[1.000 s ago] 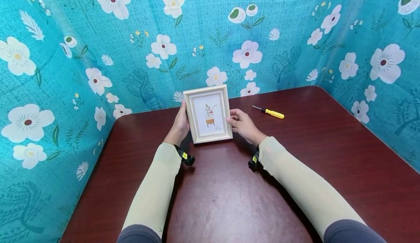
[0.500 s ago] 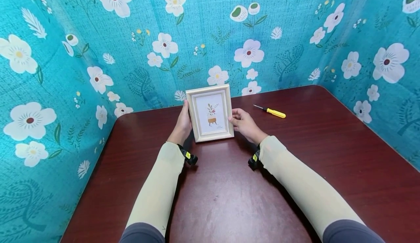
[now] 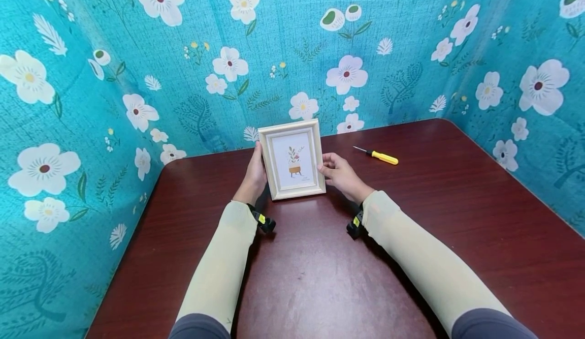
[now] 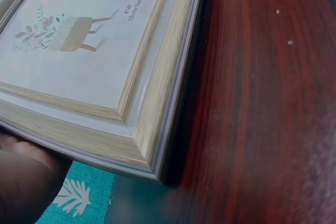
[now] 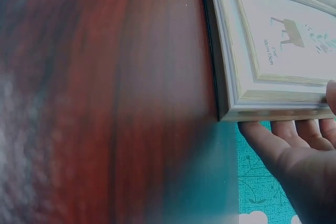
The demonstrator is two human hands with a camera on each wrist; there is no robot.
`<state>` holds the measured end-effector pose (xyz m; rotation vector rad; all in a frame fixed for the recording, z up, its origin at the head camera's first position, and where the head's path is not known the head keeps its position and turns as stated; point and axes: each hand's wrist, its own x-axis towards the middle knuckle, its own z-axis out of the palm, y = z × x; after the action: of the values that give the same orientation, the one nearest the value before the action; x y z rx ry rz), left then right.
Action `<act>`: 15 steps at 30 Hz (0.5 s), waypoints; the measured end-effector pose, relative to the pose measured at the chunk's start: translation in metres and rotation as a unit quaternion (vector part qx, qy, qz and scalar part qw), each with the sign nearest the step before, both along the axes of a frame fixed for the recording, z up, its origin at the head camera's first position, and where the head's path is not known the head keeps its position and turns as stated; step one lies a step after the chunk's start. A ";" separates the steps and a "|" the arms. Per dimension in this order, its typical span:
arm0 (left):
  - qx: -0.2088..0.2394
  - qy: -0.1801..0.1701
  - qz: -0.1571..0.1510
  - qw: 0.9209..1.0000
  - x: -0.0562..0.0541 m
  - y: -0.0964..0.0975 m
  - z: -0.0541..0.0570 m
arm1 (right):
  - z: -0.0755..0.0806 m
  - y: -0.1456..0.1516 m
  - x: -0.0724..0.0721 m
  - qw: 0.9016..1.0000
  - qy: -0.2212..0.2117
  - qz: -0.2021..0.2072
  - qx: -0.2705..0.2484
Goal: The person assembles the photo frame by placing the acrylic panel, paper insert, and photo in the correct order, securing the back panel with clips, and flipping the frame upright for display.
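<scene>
A cream wooden picture frame (image 3: 299, 193) is held nearly upright over the far part of the table, its front toward me. Behind its glass is a print of a plant in an orange, legged pot. My left hand (image 3: 254, 174) holds the frame's left side, the fingers mostly hidden behind it. On the other side, my right hand (image 3: 340, 175) grips the right edge, thumb at the front and fingers toward the back. Small size lettering on the print (image 4: 105, 56) shows in the left wrist view. Whether the lower edge touches the table I cannot tell.
A screwdriver (image 3: 383, 157) with a yellow handle lies on the dark red wooden table (image 3: 311, 278), to the right of the right hand. Teal floral cloth (image 3: 274, 49) hangs behind the table and along both sides.
</scene>
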<state>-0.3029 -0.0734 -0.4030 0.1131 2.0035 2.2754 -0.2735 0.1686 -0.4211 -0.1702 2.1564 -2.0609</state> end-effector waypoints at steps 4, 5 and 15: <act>0.000 0.001 -0.004 1.000 0.000 -0.002 0.000 | -0.001 -0.001 -0.001 1.000 0.001 -0.002 0.001; 0.000 0.000 -0.005 1.000 0.000 -0.002 0.000 | -0.002 -0.002 -0.001 1.000 -0.002 -0.003 0.001; -0.009 -0.007 -0.014 1.000 0.004 -0.008 -0.005 | -0.004 0.001 -0.004 1.000 -0.019 0.008 0.021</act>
<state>-0.2993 -0.0815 -0.4079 0.1226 2.0031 2.2348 -0.2771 0.1695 -0.4247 -0.1405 2.1665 -1.9920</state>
